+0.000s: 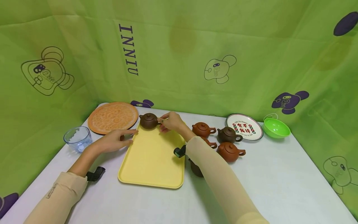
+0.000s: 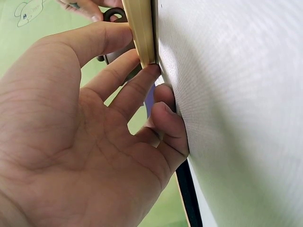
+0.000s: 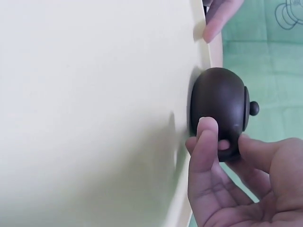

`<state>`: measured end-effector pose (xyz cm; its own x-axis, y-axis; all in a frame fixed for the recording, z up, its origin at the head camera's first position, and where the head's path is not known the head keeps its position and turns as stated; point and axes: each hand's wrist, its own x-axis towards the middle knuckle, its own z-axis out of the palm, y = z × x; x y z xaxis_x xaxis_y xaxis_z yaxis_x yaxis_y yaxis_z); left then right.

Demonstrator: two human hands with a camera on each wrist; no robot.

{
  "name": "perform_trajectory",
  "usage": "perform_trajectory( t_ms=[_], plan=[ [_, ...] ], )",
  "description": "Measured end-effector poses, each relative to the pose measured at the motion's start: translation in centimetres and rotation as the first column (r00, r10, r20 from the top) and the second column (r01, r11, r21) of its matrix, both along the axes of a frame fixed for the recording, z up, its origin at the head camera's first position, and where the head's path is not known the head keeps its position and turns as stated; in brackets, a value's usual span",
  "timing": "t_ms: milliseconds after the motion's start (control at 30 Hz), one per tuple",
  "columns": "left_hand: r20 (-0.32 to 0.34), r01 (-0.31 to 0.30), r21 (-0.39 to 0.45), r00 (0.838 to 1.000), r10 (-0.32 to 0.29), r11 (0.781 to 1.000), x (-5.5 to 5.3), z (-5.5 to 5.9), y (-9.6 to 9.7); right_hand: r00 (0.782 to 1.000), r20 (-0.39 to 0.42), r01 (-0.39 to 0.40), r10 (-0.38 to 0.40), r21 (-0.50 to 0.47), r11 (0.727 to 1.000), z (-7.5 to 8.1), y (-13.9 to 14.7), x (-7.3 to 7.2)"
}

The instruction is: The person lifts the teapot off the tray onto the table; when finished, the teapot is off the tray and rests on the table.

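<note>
A dark brown teapot [image 1: 149,122] with a knobbed lid sits upright at the far left corner of the yellow tray [image 1: 151,158]. My right hand [image 1: 174,121] pinches its handle between thumb and fingers; the right wrist view shows a finger through the handle loop of the teapot [image 3: 218,99]. My left hand [image 1: 112,141] is at the tray's left side. In the left wrist view, the fingertips and thumb of the left hand [image 2: 109,123] touch the outer edge of the tray [image 2: 141,33], with the other fingers resting on the white table.
Right of the tray stand several teapots, reddish-brown [image 1: 230,151] and dark [image 1: 228,134], some partly behind my right arm. A patterned plate [image 1: 258,132] and a green bowl [image 1: 277,128] are farther right. An orange round mat [image 1: 113,116] and a clear glass bowl [image 1: 78,138] lie left.
</note>
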<state>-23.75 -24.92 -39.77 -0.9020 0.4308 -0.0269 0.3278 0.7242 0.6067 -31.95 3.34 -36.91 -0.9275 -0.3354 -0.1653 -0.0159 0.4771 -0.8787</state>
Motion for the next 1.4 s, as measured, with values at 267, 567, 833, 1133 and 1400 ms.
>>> perform_trajectory(
  t_ms=[267,567,833,1133,1400],
  plan=[
    [-0.019,0.014,0.017,1.0,-0.013,1.0,0.0,-0.1,-0.1,0.998,0.065,-0.006,0.011,-0.076,0.997,0.5,0.0,0.3],
    [-0.026,0.013,0.015,1.0,-0.013,1.0,0.1,-0.1,-0.2,0.998,0.057,-0.037,0.04,-0.063,0.997,1.4,0.9,0.6],
    [-0.035,0.025,0.017,0.999,-0.025,1.0,-0.3,-0.4,-0.1,0.996,0.084,-0.036,0.041,-0.061,0.998,2.9,3.1,1.4],
    [-0.023,0.015,0.013,1.0,-0.015,1.0,0.0,0.0,-0.1,0.998,0.059,-0.032,0.035,-0.046,0.998,4.6,5.3,2.1],
    [-0.017,0.014,0.019,1.0,-0.013,1.0,0.2,0.1,-0.1,0.998,0.018,-0.058,0.059,-0.031,0.998,6.2,7.2,3.4]
  ],
)
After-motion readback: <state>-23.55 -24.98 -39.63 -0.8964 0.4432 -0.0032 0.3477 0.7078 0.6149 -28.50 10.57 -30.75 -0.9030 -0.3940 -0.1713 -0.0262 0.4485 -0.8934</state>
